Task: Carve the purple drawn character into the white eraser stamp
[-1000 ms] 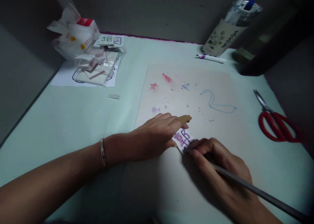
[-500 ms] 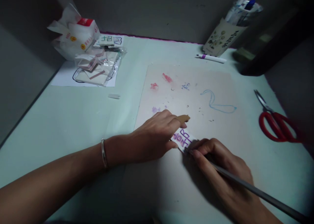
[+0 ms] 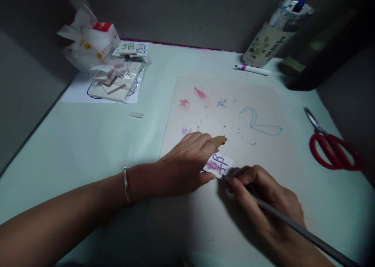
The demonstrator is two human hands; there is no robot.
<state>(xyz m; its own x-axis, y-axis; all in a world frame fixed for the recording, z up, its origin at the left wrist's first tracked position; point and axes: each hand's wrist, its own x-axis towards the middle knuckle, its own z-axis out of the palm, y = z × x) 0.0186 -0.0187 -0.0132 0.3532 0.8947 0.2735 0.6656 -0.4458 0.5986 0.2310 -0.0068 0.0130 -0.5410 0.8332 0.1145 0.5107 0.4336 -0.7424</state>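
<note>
A small white card (image 3: 219, 164) with purple and blue characters lies on a beige sheet (image 3: 234, 114). My left hand (image 3: 184, 165), a bracelet on its wrist, presses the card's left edge with curled fingers; one finger wears a tan bandage (image 3: 219, 140). My right hand (image 3: 263, 198) is closed round a long grey tool (image 3: 293, 228). The tool's tip touches the card's lower right edge.
Red scissors (image 3: 331, 146) lie at the right. A white pen with a purple band (image 3: 252, 69) and a pen holder (image 3: 271, 36) stand at the back. At the back left are a tissue pack (image 3: 90, 40) and a clear bag of cards (image 3: 114, 79) on white paper.
The card has turned slightly and more of it shows. My right hand has slid a little down and right, uncovering the characters. My left hand stays on the card.
</note>
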